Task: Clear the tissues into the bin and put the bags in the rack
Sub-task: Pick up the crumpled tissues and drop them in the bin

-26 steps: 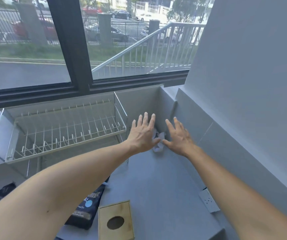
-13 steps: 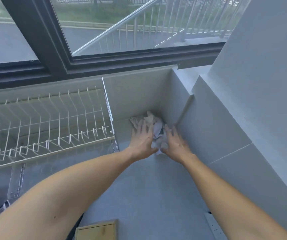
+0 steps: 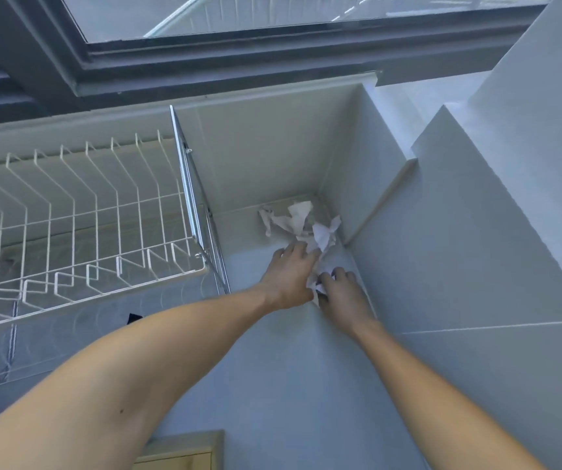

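Crumpled white tissues (image 3: 301, 222) lie in the back right corner of the grey counter, against the wall. My left hand (image 3: 288, 274) rests on the near edge of the pile, fingers curled into the paper. My right hand (image 3: 342, 290) is just right of it, fingers bent around a tissue scrap between the two hands. The white wire rack (image 3: 79, 228) hangs to the left, with nothing on it. A dark bag (image 3: 134, 317) shows only as a small corner below the rack.
The grey wall (image 3: 476, 252) closes in the counter on the right and the window frame (image 3: 239, 66) runs along the back. A wooden tissue box (image 3: 184, 452) sits at the bottom edge. A chrome rack post (image 3: 195, 212) stands left of the tissues.
The view has tilted down and closer to the corner. Both hands went from spread above the tissues to curled into the pile, drawing the nearest pieces toward me.
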